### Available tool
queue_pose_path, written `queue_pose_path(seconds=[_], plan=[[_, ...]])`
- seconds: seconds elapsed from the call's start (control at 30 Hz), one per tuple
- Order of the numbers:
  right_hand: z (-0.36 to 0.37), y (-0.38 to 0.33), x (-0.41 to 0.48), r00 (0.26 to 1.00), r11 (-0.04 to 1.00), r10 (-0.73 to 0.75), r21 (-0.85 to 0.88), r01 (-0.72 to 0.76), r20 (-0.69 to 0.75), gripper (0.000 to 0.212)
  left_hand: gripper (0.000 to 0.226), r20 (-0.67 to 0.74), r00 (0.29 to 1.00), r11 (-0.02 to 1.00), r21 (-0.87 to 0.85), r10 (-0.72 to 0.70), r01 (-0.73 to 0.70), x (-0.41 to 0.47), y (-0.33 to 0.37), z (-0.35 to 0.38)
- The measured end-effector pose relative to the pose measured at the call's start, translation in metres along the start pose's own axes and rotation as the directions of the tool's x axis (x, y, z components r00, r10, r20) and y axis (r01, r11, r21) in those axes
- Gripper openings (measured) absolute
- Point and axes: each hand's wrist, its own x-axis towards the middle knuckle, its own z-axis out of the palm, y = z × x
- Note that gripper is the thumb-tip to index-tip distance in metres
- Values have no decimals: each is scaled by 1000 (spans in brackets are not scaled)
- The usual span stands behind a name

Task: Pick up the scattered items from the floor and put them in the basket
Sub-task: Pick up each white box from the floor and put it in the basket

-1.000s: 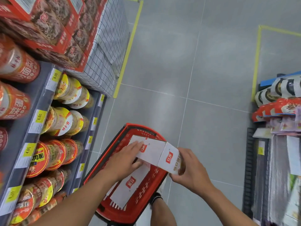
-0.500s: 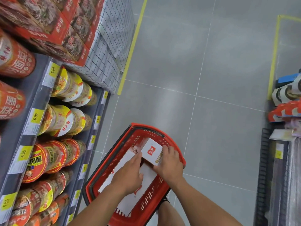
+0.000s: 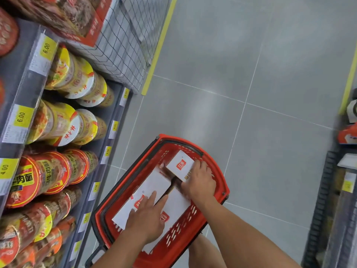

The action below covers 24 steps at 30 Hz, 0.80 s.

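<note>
A red plastic basket (image 3: 220, 171) with a black handle sits on the grey floor below me. Inside lie white boxes with red logos. A long white box (image 3: 152, 185) lies along the basket's left side, and my left hand (image 3: 146, 217) rests flat on it with fingers straight. A second long white box (image 3: 177, 202) lies beside it. A small white box (image 3: 178, 164) stands at the basket's far end. My right hand (image 3: 201, 179) holds this small box by its near edge, fingers curled over it.
A shelf (image 3: 25, 105) of instant noodle cups with yellow price tags runs along the left. A wire-mesh display (image 3: 123, 45) stands beyond it. Another shelf (image 3: 342, 180) of packets lines the right edge. Grey floor tiles (image 3: 251, 64) with yellow tape lines lie ahead.
Both hands have lowered the boxes into the basket. The small box went from above the rim to the basket's far end, and my left hand now lies flat on the long box.
</note>
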Motion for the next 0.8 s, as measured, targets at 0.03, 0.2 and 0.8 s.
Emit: queue_pose_path(seconds=[0.03,0.2,0.8], plan=[[7,1,4,1000,1000,-1,-5,1,6,87,75,11,1000,1000,9,-1,1,3,-1,1],[32,0,23,996,999,-14,-44,18,89,84,73,47,999,1000,31,-5,3,18,3,4],[-72,-13,-60,965,992,-108,84,91,237,108,73,-123,992,999,40,17,-12,-65,13,-36]])
